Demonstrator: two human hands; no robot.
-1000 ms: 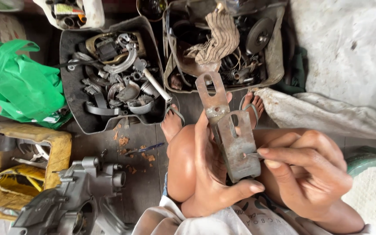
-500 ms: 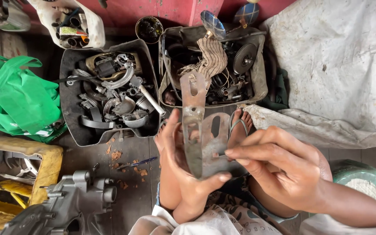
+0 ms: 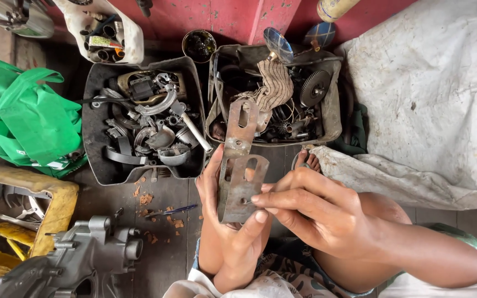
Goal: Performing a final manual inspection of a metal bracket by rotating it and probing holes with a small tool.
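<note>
My left hand (image 3: 230, 243) pinches the slotted metal bracket (image 3: 240, 168) while right fingertips (image 3: 260, 200) press its face; oily metal could slip.

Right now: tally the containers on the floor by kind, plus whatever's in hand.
Black trays of metal parts: 2
White cut jug of small parts: 1
Green bag: 1
Yellow container: 1
Dark cup: 1
Slotted metal bracket, held by left hand and right hand: 1
Total: 7
</note>
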